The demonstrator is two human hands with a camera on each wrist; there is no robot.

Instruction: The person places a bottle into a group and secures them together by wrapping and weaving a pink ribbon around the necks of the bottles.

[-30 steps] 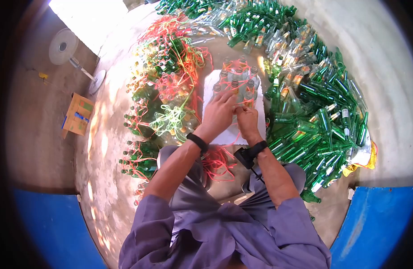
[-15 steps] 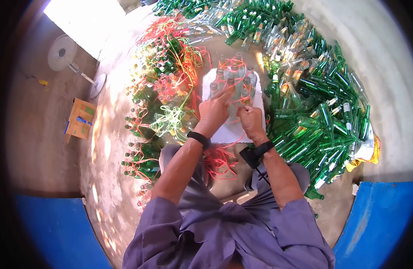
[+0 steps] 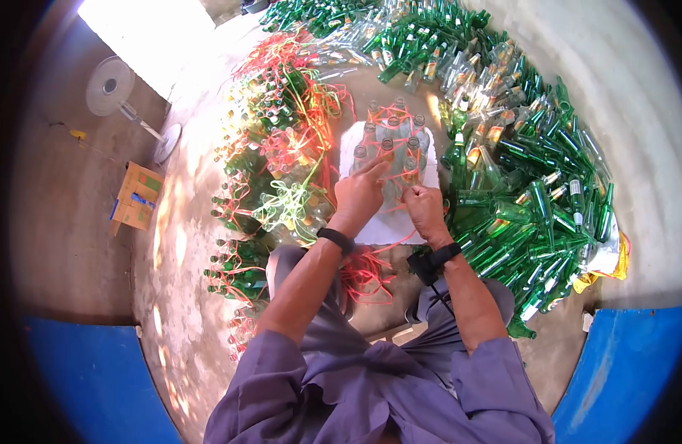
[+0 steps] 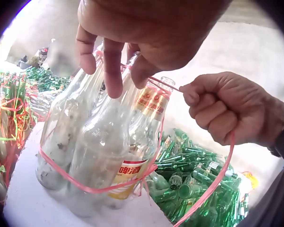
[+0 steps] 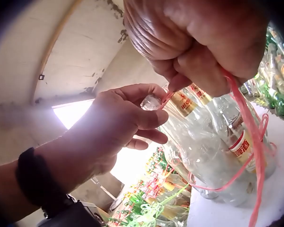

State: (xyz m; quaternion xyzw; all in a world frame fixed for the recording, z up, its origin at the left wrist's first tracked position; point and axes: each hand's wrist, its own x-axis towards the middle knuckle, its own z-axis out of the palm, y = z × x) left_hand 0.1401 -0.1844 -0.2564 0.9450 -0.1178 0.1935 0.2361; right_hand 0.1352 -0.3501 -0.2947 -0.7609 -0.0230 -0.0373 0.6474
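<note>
Clear glass bottles [image 4: 101, 146] stand upright in a tight cluster on a white board [image 3: 356, 231], with pink plastic string [image 4: 80, 184] wound round their bodies and necks. My left hand [image 3: 359, 194] reaches over the near necks; in the right wrist view its thumb and forefinger close round one bottle neck [image 5: 150, 102], beside the string. My right hand [image 4: 227, 106] is curled into a fist to the right of the cluster and grips the string. From the fist, one length runs straight to the necks near my left thumb, and a loose tail hangs down below it.
Tied bundles of bottles [image 3: 237, 259] with red and green string stand to the left. A large heap of loose green and clear bottles [image 3: 518, 211] curves along the right and far side. Loose pink string [image 3: 367, 274] lies before the board. A fan [image 3: 110, 85] stands far left.
My right hand has drawn away from my left, to the right and slightly nearer my body, with the string in its grip. My left hand stays over the near bottle necks.
</note>
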